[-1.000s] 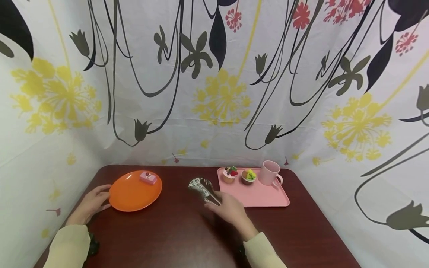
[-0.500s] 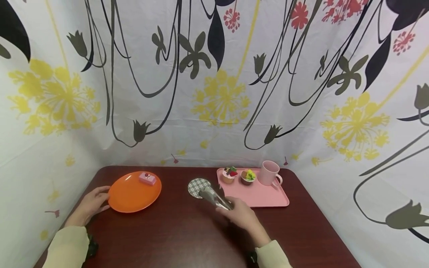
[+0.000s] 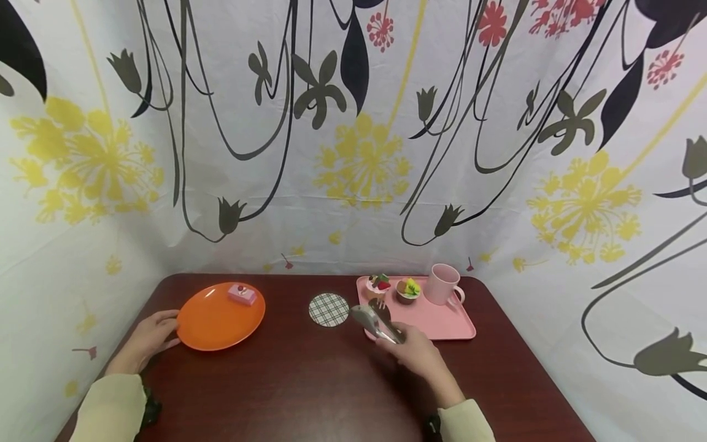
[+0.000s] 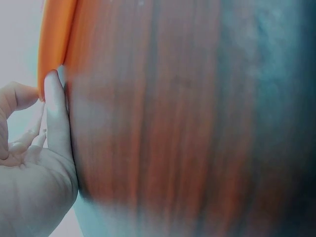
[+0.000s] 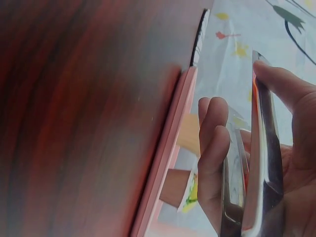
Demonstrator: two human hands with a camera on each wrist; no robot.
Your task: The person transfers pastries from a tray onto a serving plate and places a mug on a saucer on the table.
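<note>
Tongs above the table hide some of the left edge of the pink tray; the right hand curls round them, the left hand pinching the orange plate

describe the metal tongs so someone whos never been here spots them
On the dark reddish-brown table, find the pink tray at the far right. In the head view, the right hand is at its near edge, gripping the tongs. They are long, shiny silver metal with one forked tip, unlike the flat, round, checked coaster just to their left.
</note>
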